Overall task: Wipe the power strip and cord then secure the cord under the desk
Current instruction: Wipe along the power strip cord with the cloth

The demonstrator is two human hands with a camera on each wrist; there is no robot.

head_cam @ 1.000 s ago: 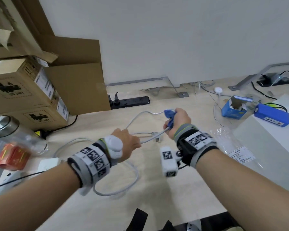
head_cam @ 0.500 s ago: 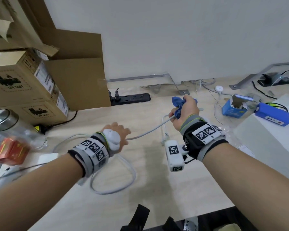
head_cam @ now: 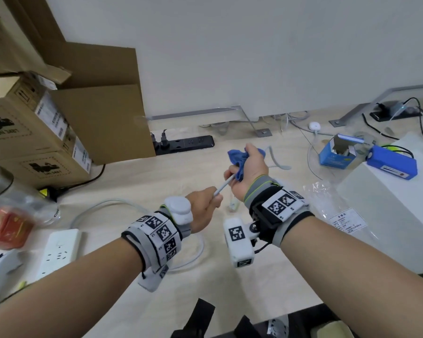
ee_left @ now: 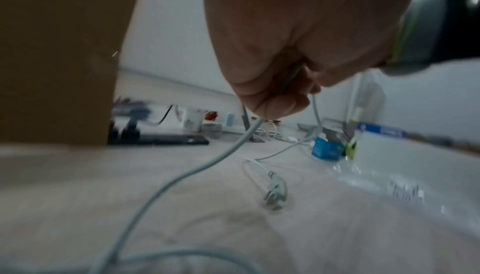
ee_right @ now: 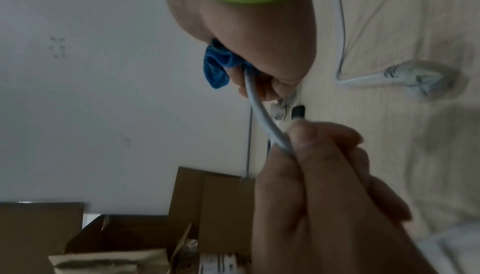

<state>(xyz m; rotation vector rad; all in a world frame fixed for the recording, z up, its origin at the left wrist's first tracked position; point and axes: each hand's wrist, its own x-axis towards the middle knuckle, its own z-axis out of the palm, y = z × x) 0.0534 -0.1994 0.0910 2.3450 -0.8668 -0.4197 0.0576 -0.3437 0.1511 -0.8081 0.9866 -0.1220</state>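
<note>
My left hand (head_cam: 215, 198) pinches the grey-white cord (head_cam: 221, 187) between thumb and fingers (ee_right: 311, 141). Just beyond it, my right hand (head_cam: 239, 167) grips a blue cloth (head_cam: 237, 159) bunched round the same cord (ee_right: 259, 110). Only a short stretch of cord shows between the two hands. From the left hand the cord (ee_left: 207, 165) drops to the desk and loops back to the white power strip (head_cam: 59, 250) at the near left. Its plug (ee_left: 275, 192) lies loose on the desk under the hands.
Stacked cardboard boxes (head_cam: 34, 132) fill the left. A black power strip (head_cam: 186, 143) with plugs in it lies against the back wall. A blue carton (head_cam: 335, 154), a blue battery pack (head_cam: 391, 164), a plastic bag (head_cam: 332, 206) and a white box (head_cam: 396, 211) lie at the right.
My right hand has slid the cloth back along the cord toward my left hand. The stretch of cord between the hands is much shorter than half a second ago.
</note>
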